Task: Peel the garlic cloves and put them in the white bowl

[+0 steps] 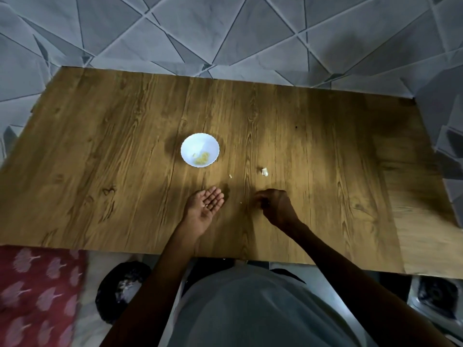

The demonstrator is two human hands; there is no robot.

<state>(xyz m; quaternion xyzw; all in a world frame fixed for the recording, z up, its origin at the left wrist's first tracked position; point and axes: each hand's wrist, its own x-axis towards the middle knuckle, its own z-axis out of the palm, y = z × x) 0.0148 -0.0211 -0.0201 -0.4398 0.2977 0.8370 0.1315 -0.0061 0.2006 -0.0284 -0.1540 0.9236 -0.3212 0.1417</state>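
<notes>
Wood-grain laminate desk (100, 146) carries the work. A small white scalloped bowl (198, 142) stands near its centre and holds a few yellowish peeled garlic pieces (201, 159) on the near side of its floor. One pale unpeeled garlic clove (264, 172) lies on the desk to the right of the bowl, apart from it and just beyond the right hand (274, 205). A pale scrap (230, 176), probably skin, lies between bowl and clove.

The left hand (206, 209) lies palm up near the bowl, its fingers straight and close together. Small pale flecks (205, 205) sit on the palm. The right hand is knuckles up, its fingers (259, 196) curled with the tips drawn together close to the desk. Blur hides whether they pinch anything, so this cannot be told.

The step in hand is judged to be gathering loose fragments into the open palm.

1. Hold the left palm level so the flecks do not roll off.
2. Lift each fragment with a fingertip pinch; do not sweep it off the edge.
3. Put only peeled flesh in the bowl. Keep skin out.
4. Take the clove next, split its skin at the root end, and strip it over the desk.
</notes>
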